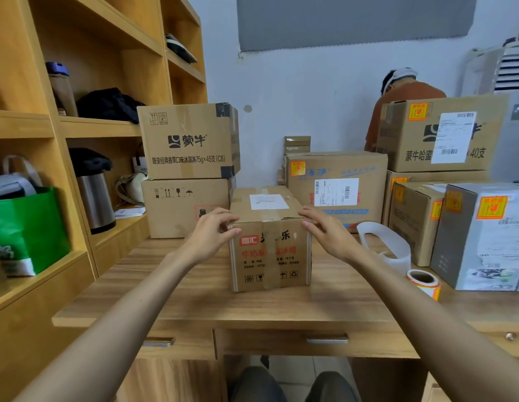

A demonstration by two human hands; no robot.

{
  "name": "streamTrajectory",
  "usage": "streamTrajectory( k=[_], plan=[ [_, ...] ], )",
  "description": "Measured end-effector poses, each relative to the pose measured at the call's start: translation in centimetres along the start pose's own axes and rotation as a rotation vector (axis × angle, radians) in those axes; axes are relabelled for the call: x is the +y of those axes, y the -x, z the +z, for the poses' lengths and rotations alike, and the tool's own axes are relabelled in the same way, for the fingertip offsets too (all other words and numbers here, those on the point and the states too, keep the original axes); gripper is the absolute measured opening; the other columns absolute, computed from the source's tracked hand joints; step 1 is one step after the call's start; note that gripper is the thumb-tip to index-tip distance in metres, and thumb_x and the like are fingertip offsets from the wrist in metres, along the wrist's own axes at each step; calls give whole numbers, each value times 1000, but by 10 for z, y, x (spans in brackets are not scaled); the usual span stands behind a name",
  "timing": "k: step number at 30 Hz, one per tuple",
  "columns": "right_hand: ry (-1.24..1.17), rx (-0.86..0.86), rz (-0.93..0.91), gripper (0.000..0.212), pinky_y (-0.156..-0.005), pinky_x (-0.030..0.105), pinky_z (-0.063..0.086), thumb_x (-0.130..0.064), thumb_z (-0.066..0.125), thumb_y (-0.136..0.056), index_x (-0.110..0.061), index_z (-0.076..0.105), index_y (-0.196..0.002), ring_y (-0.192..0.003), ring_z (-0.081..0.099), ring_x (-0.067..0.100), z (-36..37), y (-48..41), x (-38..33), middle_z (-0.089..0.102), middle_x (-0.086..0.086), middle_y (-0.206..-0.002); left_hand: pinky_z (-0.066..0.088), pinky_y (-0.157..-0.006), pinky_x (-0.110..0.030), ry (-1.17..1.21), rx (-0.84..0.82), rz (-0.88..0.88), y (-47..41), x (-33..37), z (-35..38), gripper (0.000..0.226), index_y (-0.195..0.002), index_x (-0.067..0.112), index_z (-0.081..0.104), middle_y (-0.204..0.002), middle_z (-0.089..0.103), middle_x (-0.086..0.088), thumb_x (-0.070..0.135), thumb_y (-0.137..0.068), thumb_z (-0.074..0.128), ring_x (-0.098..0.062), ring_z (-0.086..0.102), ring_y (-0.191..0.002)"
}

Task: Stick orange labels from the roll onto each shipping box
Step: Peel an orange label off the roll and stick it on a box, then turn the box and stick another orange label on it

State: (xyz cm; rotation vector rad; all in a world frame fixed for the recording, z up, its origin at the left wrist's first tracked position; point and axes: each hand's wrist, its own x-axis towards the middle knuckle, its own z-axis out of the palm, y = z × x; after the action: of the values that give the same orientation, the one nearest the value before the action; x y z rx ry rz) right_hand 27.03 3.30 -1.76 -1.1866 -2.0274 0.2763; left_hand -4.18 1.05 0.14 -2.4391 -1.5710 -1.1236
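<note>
A small cardboard box [269, 256] stood upright in the middle of the wooden desk [194, 303], with a white shipping slip [268, 201] on its top. The left hand [213, 232] gripped its upper left front corner, fingers curled over the edge. The right hand [325, 232] held the upper right corner likewise, so the hands were apart with the box between them. The roll of orange labels [423, 281] sat on the desk to the right (hollow core upward), near the box but not touching it. A loop of white backing strip [383, 242] lay behind it. An orange label [492, 207] showed on the grey box [484, 250] at the right. Two stacked cartons [188, 140] stood behind at the left.
</note>
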Motion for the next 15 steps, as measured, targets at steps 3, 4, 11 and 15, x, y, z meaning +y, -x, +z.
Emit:
streamTrajectory(
  k=[3, 4, 11, 15],
  plan=[
    [53, -25, 59, 43, -110, 40, 41, -33, 48, -104, -23, 48, -146, -133, 49, 23, -1, -6, 0, 34, 3, -159, 44, -101, -41, -193, -4, 27, -6, 4, 1, 38, -128, 18, 68, -133, 60, 1, 36, -96, 67, -20, 53, -121],
    [63, -32, 63, 44, -109, 39, 42, -33, 49, -103, -23, 46, -146, -131, 51, 23, -3, -5, 0, 34, 2, -159, 45, -99, -42, -297, 18, 63, -7, 8, 1, 37, -128, 19, 67, -133, 60, 0, 36, -95, 66, -22, 52, -122],
    [233, -49, 68, 37, -90, 30, 47, -40, 62, -94, -23, 59, -127, -112, 55, 12, -52, 34, 27, 57, -7, -129, 52, -77, -36, -251, 75, 434, -11, 80, 49, 19, -110, 15, 70, -110, 65, 0, 24, -95, 64, -19, 59, -96],
    [417, -53, 208, 12, -69, 28, 42, -43, 63, -92, -31, 62, -94, -97, 59, 13, -98, 72, 54, 65, -13, -110, 55, -65, -39, -162, -71, 466, -15, 123, 117, 15, -100, 12, 68, -105, 62, 0, 25, -93, 64, -21, 63, -88]
  ],
)
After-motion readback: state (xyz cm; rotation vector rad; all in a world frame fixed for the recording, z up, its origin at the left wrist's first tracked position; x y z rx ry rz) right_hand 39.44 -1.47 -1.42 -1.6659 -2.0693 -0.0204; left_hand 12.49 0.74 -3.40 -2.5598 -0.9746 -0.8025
